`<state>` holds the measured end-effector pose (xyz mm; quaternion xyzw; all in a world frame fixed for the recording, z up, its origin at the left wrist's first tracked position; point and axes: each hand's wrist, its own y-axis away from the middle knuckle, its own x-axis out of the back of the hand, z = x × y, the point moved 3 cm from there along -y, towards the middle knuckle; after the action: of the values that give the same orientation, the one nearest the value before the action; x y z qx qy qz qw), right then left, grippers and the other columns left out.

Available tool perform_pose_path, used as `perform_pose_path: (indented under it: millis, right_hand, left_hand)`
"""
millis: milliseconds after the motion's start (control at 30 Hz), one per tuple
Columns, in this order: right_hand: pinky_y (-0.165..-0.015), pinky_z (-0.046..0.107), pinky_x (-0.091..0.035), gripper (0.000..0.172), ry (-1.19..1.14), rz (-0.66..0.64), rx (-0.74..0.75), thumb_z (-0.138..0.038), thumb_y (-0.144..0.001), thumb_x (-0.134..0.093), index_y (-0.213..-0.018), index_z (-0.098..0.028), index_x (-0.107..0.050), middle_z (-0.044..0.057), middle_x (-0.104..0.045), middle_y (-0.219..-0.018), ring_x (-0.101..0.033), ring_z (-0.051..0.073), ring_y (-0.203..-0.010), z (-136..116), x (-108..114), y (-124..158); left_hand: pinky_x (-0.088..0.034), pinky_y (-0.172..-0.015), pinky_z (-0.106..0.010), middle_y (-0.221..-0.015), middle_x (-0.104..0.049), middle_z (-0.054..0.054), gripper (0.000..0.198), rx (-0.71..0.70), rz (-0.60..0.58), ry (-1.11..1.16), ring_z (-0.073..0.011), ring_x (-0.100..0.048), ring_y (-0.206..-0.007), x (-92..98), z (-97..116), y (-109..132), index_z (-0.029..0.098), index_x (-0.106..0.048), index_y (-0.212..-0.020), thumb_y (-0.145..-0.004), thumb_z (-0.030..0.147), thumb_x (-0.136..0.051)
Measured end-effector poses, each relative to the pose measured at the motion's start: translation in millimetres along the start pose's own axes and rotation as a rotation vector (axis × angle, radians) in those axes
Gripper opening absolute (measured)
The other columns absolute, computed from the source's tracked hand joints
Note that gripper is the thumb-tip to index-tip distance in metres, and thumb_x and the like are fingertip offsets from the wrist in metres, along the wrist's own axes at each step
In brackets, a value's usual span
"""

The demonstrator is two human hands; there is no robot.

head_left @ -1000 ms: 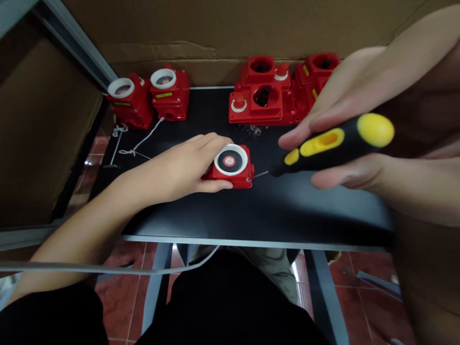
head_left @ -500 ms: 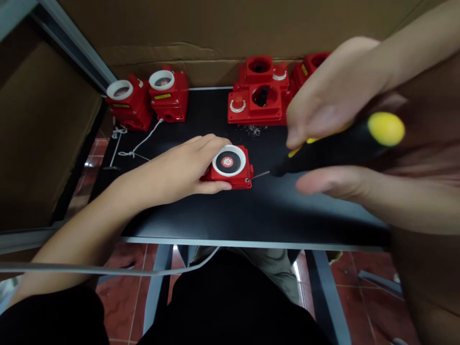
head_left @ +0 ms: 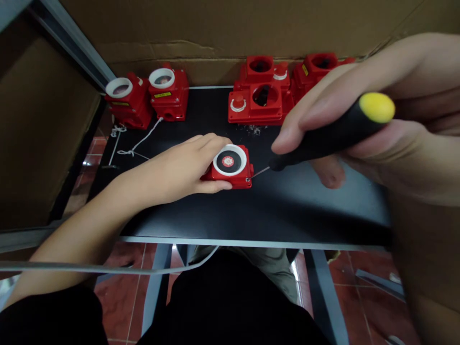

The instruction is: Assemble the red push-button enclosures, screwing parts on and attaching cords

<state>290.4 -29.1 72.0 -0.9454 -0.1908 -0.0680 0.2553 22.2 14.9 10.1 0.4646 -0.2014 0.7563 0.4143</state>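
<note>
A red box with a white ring lies on the black tabletop, a dark disc with a red-and-white emblem inside the ring. My left hand wraps round its left side, thumb along the near edge. In my right hand is a screwdriver with a black handle and a yellow end. Its thin shaft slants down to the screw at the box's near right corner. The tip is too small to tell whether it sits in the screw head.
Two red boxes with white rings stand at the back left, white string trailing from them. Several red housings with round openings are at the back right, pale shavings before them. Cardboard walls the back. A grey cable crosses in front.
My right hand has turned about the screwdriver handle, its fingers now closed more tightly round it. The handle's yellow end has shifted up and slightly left. My left hand and the box stay put.
</note>
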Motion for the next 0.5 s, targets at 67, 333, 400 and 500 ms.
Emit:
perform_pose_path:
  millis: [67, 333, 400, 500]
  right_hand:
    - [-0.048, 0.034, -0.057, 0.020, 0.016, 0.028, 0.026, -0.052, -0.108, -0.095, -0.110, -0.032, -0.099, 0.002, -0.093, -0.108, -0.072, 0.014, -0.060, 0, -5, -1]
    - [-0.066, 0.039, -0.073, 0.017, -0.052, 0.117, -0.065, -0.037, -0.095, -0.107, -0.109, -0.032, -0.097, 0.001, -0.090, -0.102, -0.084, 0.024, -0.083, 0, -13, 11]
    - [-0.077, 0.043, -0.078, 0.021, -0.089, 0.136, -0.073, -0.032, -0.089, -0.111, -0.103, -0.032, -0.094, 0.001, -0.087, -0.099, -0.085, 0.026, -0.091, 0, -15, 8]
    - [-0.068, 0.039, -0.070, 0.025, -0.129, 0.179, 0.008, -0.034, -0.089, -0.112, -0.094, -0.032, -0.088, -0.002, -0.082, -0.086, -0.080, 0.022, -0.081, -4, -21, -1]
  left_hand:
    - [-0.054, -0.128, -0.045, -0.162, -0.072, -0.016, 0.051, -0.001, 0.002, 0.001, -0.0356, -0.071, -0.147, 0.3, 1, 0, 0.023, -0.063, -0.158, -0.115, 0.045, -0.080]
    - [-0.054, -0.129, -0.047, -0.160, -0.073, -0.015, 0.036, -0.009, -0.009, 0.021, -0.0360, -0.071, -0.144, -0.4, 0, -1, 0.024, -0.068, -0.140, -0.114, 0.045, -0.082]
    - [-0.054, -0.129, -0.047, -0.160, -0.072, -0.015, 0.042, -0.016, -0.002, 0.015, -0.0362, -0.071, -0.144, -0.3, -1, -1, 0.024, -0.067, -0.146, -0.115, 0.047, -0.082]
    - [-0.055, -0.128, -0.048, -0.159, -0.072, -0.016, 0.050, -0.029, 0.009, 0.005, -0.0366, -0.071, -0.144, -0.2, -2, 0, 0.023, -0.064, -0.156, -0.115, 0.047, -0.081]
